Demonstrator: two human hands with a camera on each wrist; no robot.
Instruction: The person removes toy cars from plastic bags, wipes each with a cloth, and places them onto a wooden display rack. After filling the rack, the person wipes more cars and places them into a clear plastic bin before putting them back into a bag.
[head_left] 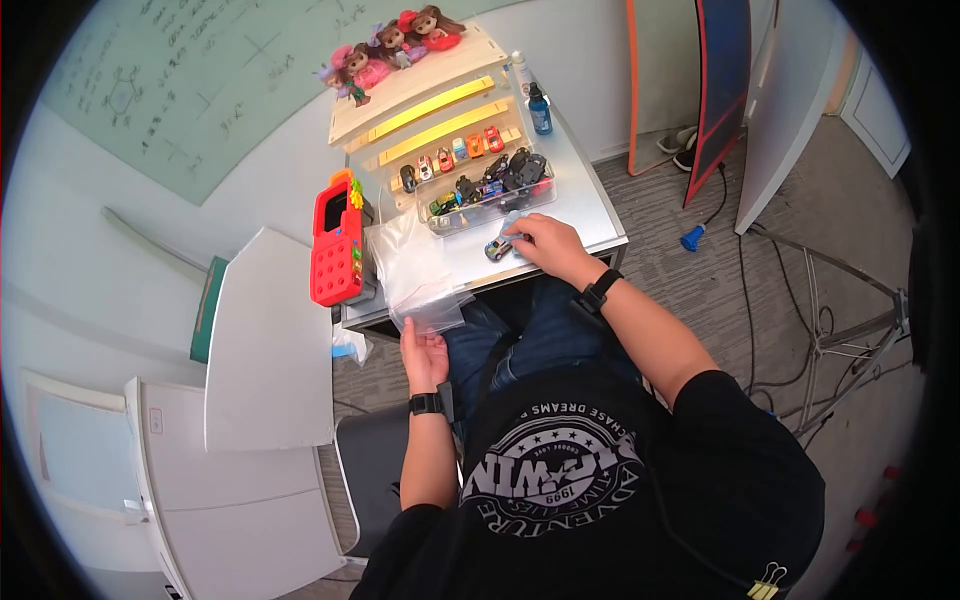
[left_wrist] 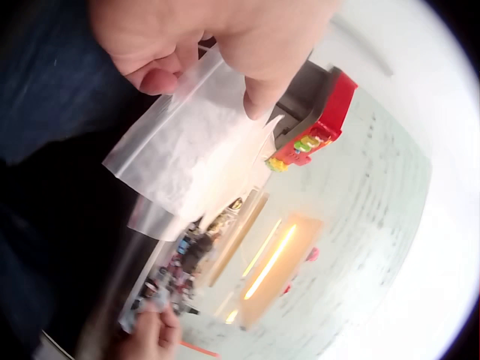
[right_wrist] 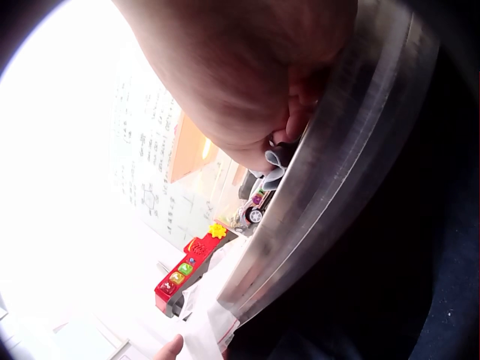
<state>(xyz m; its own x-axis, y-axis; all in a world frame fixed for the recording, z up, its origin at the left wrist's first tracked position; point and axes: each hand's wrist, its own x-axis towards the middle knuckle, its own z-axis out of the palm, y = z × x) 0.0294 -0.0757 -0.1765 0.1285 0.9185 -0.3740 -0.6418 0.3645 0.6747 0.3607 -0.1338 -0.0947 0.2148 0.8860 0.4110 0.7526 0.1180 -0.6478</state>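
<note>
In the head view my left hand (head_left: 424, 362) is at the table's front edge, palm up, holding a clear zip bag (head_left: 432, 316). The left wrist view shows the thumb lying over this bag (left_wrist: 180, 142). My right hand (head_left: 556, 245) pinches a small grey-blue cloth (head_left: 512, 222) on the table's right part. Directly beside the cloth, a toy car (head_left: 497, 248) with dark wheels sits on the tabletop. The right wrist view shows the folded cloth (right_wrist: 276, 166) between the fingertips, close to the car's wheel (right_wrist: 255, 216).
A clear bin (head_left: 490, 200) of toy cars stands behind my right hand, with a row of cars (head_left: 445, 158) beyond it. At the left is a red toy (head_left: 335, 240); a blue bottle (head_left: 540, 110) stands back right. Dolls (head_left: 400, 45) sit on a wooden board (head_left: 350, 118).
</note>
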